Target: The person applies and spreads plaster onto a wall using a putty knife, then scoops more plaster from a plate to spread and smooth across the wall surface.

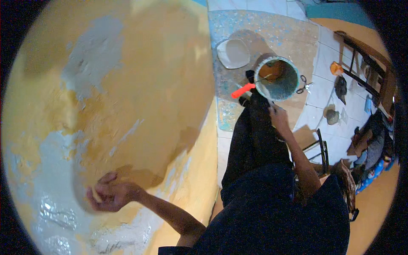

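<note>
My left hand (111, 194) is raised in front of the wall at the lower left, its fingers loosely bent and apart with nothing in them. The wall (148, 85) is yellow with grey patches, and wet white paint (57, 214) shines near this hand. My right hand (279, 119) is closed just below a round bucket (290, 94); a small pale end shows at the fingers, but what it belongs to is unclear. An orange-handled tool (243, 90) with a thin metal rod leans over the bucket's left rim. Brownish content shows inside.
A white square dish (233, 54) and scissors (302, 85) lie by the bucket on a paint-spattered board (272, 32). White floor tiles (325, 51) hold an orange item (336, 68) and a dark item (341, 88). Dark wooden furniture (361, 80) and piled cloth (367, 146) stand at the right.
</note>
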Demonstrator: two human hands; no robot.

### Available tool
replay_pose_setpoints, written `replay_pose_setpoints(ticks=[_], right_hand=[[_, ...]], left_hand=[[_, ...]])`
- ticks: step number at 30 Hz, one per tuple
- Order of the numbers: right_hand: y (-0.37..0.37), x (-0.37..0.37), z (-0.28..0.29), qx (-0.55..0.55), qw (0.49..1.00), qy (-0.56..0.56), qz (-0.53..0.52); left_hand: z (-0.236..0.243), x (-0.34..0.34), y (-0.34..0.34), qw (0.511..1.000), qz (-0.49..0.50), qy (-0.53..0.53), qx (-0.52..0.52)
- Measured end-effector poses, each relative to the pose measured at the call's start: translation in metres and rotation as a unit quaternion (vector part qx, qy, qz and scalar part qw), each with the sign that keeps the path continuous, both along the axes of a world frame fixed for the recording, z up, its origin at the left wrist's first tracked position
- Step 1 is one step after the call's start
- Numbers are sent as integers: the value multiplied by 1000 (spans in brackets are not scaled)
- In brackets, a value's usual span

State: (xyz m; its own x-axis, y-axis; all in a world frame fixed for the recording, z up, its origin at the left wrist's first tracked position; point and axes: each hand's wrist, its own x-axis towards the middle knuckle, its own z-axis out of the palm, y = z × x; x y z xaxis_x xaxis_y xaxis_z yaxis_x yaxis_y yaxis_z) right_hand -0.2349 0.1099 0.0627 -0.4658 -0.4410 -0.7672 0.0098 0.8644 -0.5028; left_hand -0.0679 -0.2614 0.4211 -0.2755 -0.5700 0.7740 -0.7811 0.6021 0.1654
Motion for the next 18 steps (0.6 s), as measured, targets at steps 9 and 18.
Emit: replay_pose_setpoints(ticks=[9, 18], right_hand=[[13, 3, -37, -47, 985, -66, -155], [-77, -44, -65, -128, 964, 225, 61]], left_hand=[[-211, 62, 127, 854, 13, 4, 519], [-383, 140, 258, 663, 125, -117, 728]])
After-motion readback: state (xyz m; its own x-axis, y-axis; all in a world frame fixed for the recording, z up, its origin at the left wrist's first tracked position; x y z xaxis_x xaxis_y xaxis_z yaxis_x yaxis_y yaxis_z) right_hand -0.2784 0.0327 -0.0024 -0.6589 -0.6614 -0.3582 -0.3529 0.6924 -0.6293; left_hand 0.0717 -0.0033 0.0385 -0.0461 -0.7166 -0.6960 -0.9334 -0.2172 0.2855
